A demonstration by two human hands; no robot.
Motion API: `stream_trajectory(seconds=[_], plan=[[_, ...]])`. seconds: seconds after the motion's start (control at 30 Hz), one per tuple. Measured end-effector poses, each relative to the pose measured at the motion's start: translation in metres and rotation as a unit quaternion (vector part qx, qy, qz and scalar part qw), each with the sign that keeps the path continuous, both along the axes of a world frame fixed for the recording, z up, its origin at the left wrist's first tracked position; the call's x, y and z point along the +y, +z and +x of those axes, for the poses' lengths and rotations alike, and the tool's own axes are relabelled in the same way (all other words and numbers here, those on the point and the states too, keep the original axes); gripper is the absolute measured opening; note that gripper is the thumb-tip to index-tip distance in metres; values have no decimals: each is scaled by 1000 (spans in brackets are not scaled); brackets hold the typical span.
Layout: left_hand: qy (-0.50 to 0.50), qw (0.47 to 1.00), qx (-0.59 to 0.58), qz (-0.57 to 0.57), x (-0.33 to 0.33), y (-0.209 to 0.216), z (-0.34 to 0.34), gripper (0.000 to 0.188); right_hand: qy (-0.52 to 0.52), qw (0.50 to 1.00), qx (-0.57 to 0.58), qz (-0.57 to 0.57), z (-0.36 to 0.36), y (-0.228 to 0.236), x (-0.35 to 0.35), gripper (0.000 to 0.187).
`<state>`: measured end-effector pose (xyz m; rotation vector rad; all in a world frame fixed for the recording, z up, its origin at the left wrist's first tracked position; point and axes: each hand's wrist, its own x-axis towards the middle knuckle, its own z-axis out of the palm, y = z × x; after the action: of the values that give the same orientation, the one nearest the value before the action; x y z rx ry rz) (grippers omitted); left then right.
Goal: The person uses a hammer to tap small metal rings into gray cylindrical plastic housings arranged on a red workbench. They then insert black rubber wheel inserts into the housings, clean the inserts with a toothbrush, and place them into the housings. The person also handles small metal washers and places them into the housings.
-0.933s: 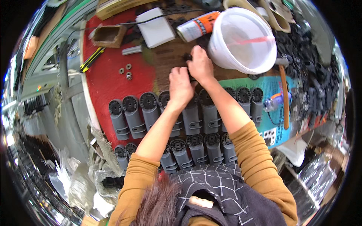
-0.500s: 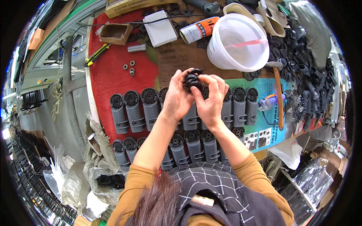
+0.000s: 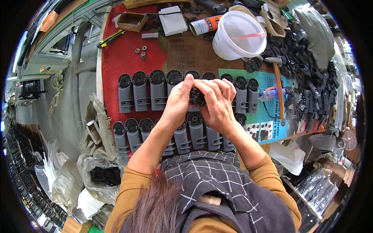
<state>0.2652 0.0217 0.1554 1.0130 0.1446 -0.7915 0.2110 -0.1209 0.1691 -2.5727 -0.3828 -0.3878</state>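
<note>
Between my two hands is a small round black plastic part with a toothed or ribbed edge [image 3: 197, 97]. My left hand [image 3: 179, 99] grips it from the left, thumb on top. From the right, the bent fingers of my right hand [image 3: 218, 99] close over it. Beneath and around the hands stand two rows of grey plastic tubes [image 3: 158, 93] with round black ends, each with a small loop at its side. My hands cover some tubes in the middle of both rows.
A white bucket [image 3: 241, 37], a spray can [image 3: 204, 25] and a hammer [image 3: 278, 89] lie beyond my hands. At the left are a yellow cutter knife [image 3: 111, 39], a small box [image 3: 132, 21] and a few metal rings [image 3: 143, 55]. Black parts [image 3: 307, 73] are heaped at the right.
The black part has turned in my fingers, and my hands now sit lower over the tubes. The whole view has shifted, with the table's things appearing higher.
</note>
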Motion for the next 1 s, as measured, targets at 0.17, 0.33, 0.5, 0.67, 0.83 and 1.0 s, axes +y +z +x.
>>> stream_trajectory(seconds=[0.17,0.33,0.5,0.67,0.83,1.0], plan=[[95,994,-5,-62,2,10,-27,47,-17,1000,-17,4,-17,10,20,74],[70,997,18,-25,15,14,-38,50,-76,976,-18,-201,-36,17,30,74],[79,995,3,-56,17,15,-47,45,-131,984,-76,-95,-49,22,42,78],[89,993,-46,-68,12,20,-56,43,-123,970,-63,-201,-60,21,53,72],[93,994,-37,-50,14,19,-61,43,-129,971,-64,-190,-67,18,58,66],[93,993,-54,-43,10,13,-60,41,-122,964,-64,-227,-70,18,58,67]])
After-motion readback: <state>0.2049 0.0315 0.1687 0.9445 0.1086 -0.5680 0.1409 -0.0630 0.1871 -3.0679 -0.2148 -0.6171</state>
